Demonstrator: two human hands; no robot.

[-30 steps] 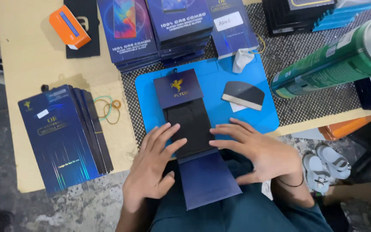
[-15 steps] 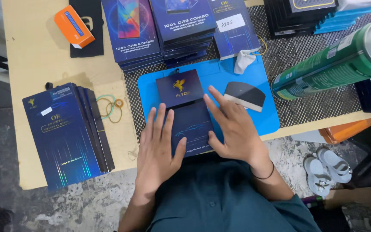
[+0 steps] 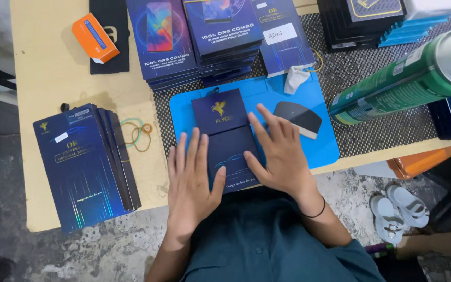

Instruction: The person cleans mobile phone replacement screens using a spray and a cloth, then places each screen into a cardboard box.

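Pale wooden tabletop (image 3: 48, 89) fills the left half of the frame, with an orange rectangular box (image 3: 95, 37) lying at the upper left. Below it, at the left edge, a fanned stack of dark blue flat packages with holographic stripes (image 3: 82, 167) rests near the table's front rim, and a few loose rubber bands (image 3: 137, 133) lie just to its right. In the lower centre, the left hand (image 3: 191, 185) lies flat, fingers spread and released, palm down on the left side of a dark blue folded cardboard package with a gold emblem (image 3: 225, 130). That package sits on a bright blue rubber mat (image 3: 324, 149) at the centre of the frame, its lower end reaching the table's front edge. The right hand (image 3: 280, 156) also presses flat on the package's right side, fingers extended and not clenched, grasping nothing. Just right of it, a black fan-shaped flat piece (image 3: 298, 117) rests on the mat. Further stacks of dark blue boxes (image 3: 204, 36) line the top centre. At the upper right, a green spray can (image 3: 408, 78) lies tilted across a black woven mat (image 3: 382, 130).
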